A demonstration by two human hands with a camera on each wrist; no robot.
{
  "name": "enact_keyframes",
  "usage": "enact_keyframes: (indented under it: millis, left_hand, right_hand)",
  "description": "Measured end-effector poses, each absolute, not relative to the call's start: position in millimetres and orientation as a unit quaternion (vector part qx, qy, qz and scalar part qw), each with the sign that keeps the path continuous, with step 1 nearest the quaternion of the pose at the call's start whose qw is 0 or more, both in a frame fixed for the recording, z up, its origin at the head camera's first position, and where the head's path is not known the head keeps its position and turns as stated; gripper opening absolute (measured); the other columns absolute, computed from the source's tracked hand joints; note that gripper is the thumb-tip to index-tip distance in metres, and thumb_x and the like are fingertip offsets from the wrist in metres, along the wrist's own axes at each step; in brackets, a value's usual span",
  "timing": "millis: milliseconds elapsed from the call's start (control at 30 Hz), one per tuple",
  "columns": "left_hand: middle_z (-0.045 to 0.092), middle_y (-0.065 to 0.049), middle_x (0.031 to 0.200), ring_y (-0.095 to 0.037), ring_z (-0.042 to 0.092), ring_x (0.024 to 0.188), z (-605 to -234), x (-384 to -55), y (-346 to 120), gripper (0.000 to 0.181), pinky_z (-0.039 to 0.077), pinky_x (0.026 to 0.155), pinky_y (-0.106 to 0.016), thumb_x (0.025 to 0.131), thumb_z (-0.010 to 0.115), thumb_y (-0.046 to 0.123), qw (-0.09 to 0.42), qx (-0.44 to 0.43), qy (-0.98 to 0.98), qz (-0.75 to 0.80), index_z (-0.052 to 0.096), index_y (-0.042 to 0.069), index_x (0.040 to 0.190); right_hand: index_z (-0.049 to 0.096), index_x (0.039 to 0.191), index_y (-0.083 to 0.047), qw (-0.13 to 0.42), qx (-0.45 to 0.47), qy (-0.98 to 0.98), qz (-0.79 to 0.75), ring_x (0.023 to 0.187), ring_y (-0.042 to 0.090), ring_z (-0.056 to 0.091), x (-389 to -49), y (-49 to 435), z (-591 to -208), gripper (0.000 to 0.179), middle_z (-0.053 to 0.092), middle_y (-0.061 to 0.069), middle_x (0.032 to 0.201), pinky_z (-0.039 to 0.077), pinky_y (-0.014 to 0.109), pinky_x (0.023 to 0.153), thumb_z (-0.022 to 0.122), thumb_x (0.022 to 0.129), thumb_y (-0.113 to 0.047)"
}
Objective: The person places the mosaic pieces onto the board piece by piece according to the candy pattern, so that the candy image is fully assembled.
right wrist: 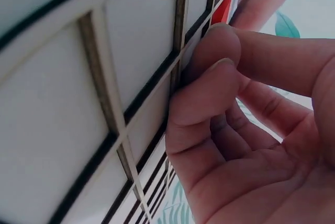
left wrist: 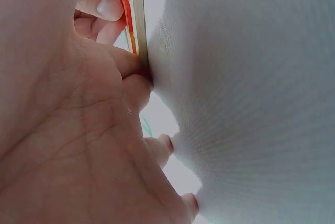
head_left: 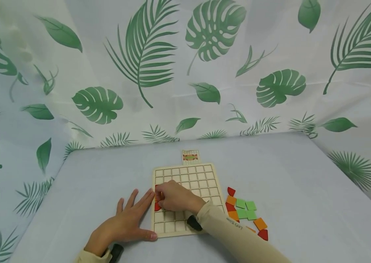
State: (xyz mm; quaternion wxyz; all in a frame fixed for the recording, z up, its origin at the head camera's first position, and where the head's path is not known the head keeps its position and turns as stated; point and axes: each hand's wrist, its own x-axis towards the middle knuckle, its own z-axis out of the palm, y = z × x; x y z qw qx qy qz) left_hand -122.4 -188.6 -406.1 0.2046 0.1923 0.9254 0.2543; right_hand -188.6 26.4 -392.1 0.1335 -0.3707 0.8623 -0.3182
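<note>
A wooden grid board (head_left: 201, 184) lies flat on the table. My left hand (head_left: 122, 223) is spread beside it, index fingertip at the board's left edge and thumb at the lower left corner. My right hand (head_left: 177, 197) reaches across the grid, fingers bent, fingertips down at the leftmost column. Around those fingertips are red pieces, one of them a rounded red piece (head_left: 157, 207), with an orange piece (head_left: 155, 197) between them. In the right wrist view a red piece (right wrist: 222, 10) stands beyond the thumb and index finger. The fingertips hide whether they pinch a piece.
Right of the board lie loose flat pieces: several green squares (head_left: 250, 205), orange squares (head_left: 260, 223) and red rounded pieces (head_left: 262, 234). A small pattern card (head_left: 190, 157) lies at the board's far edge. A leaf-printed curtain (head_left: 172, 73) surrounds the table.
</note>
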Motion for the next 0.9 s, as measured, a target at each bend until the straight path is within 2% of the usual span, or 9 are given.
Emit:
enact_keyframes:
  millis: [133, 333, 567, 700, 900]
  left_hand:
    - [0.013, -0.004, 0.180, -0.048, -0.008, 0.161, -404.5, -122.7, -187.4, 0.126, -0.010, 0.115, -0.081, 0.080, 0.087, 0.065, 0.208, 0.188, 0.926, 0.251, 0.018, 0.014, 0.173]
    - [0.014, -0.005, 0.180, -0.047, -0.009, 0.161, -407.2, -126.5, -186.0, 0.129, -0.012, 0.115, -0.080, 0.078, 0.085, 0.070, 0.214, 0.183, 0.929, 0.241, 0.018, 0.015, 0.173]
    - [0.015, -0.002, 0.179, -0.046, -0.007, 0.162, -406.4, -125.6, -184.1, 0.129, -0.010, 0.116, -0.080, 0.076, 0.088, 0.067, 0.211, 0.171, 0.934, 0.234, 0.020, 0.016, 0.173]
    - [0.014, -0.001, 0.179, -0.046, -0.006, 0.162, -404.1, -123.7, -183.2, 0.129, -0.008, 0.117, -0.079, 0.077, 0.089, 0.066, 0.212, 0.166, 0.935, 0.231, 0.020, 0.016, 0.173]
    - [0.015, -0.002, 0.179, -0.046, -0.005, 0.162, -404.7, -125.2, -180.7, 0.130, -0.007, 0.117, -0.079, 0.075, 0.089, 0.068, 0.219, 0.153, 0.939, 0.216, 0.021, 0.016, 0.173]
  right_hand:
    - [0.064, 0.080, -0.011, 0.133, -0.349, 0.864, -0.337, 0.061, 0.004, 0.051, -188.9, 28.3, -395.2, 0.023, 0.058, -0.008, 0.070, 0.043, 0.020, 0.059, 0.074, 0.092, 0.006]
    - [0.066, 0.087, -0.007, 0.189, -0.279, 0.833, -0.438, 0.057, 0.011, 0.066, -186.7, 37.9, -393.6, 0.016, 0.070, 0.000, 0.071, 0.055, 0.025, 0.054, 0.066, 0.101, 0.002]
    - [0.072, 0.104, 0.000, 0.233, -0.273, 0.786, -0.504, 0.076, 0.020, 0.075, -182.4, 59.7, -391.4, 0.017, 0.077, 0.007, 0.090, 0.063, 0.032, 0.070, 0.062, 0.108, -0.013]
    - [0.073, 0.114, 0.000, 0.220, -0.281, 0.784, -0.507, 0.087, 0.023, 0.076, -178.9, 77.9, -388.4, 0.021, 0.076, 0.010, 0.101, 0.063, 0.035, 0.075, 0.063, 0.108, -0.017]
    - [0.070, 0.128, 0.002, 0.168, -0.283, 0.807, -0.491, 0.094, 0.023, 0.073, -179.0, 114.1, -380.0, 0.031, 0.074, 0.014, 0.119, 0.061, 0.034, 0.081, 0.063, 0.109, -0.020]
